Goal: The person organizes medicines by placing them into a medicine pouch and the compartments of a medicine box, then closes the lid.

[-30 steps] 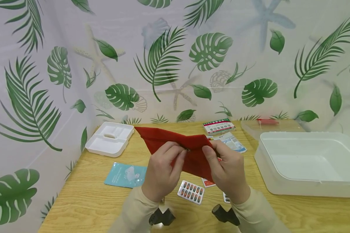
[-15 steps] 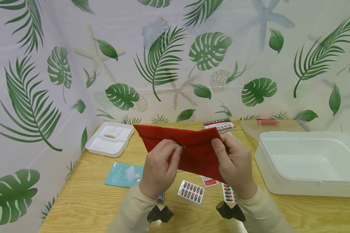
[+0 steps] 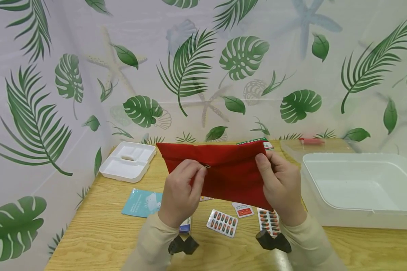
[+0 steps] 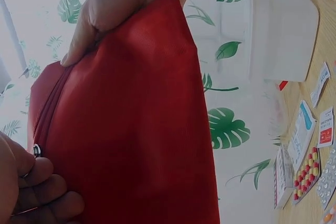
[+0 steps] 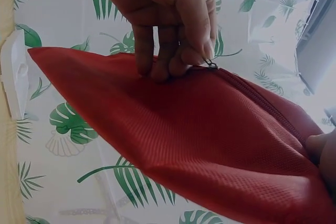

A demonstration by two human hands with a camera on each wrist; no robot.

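A red zippered pouch (image 3: 234,177) is stretched between my two hands above the table. My left hand (image 3: 181,190) pinches the small metal zipper pull (image 3: 207,166) near the pouch's upper edge; in the right wrist view this pull (image 5: 210,64) sits between thumb and finger. My right hand (image 3: 283,184) grips the pouch's right end, thumb on the near face and fingers behind. From the pull toward my right hand, the zipper (image 5: 262,100) looks closed. What the pouch contains cannot be seen.
A white divided tray (image 3: 128,162) sits back left, with a blue packet (image 3: 142,203) nearer. Capsule blister packs (image 3: 222,223) and a red-white sachet (image 3: 243,210) lie below the pouch. A translucent bin (image 3: 359,195) stands right; a green-and-white box (image 3: 268,145) is partly hidden behind.
My right hand has moved right and slightly up, pulling the pouch flatter. The left hand has shifted a little left with the zipper pull. More blister pack shows under my right hand.
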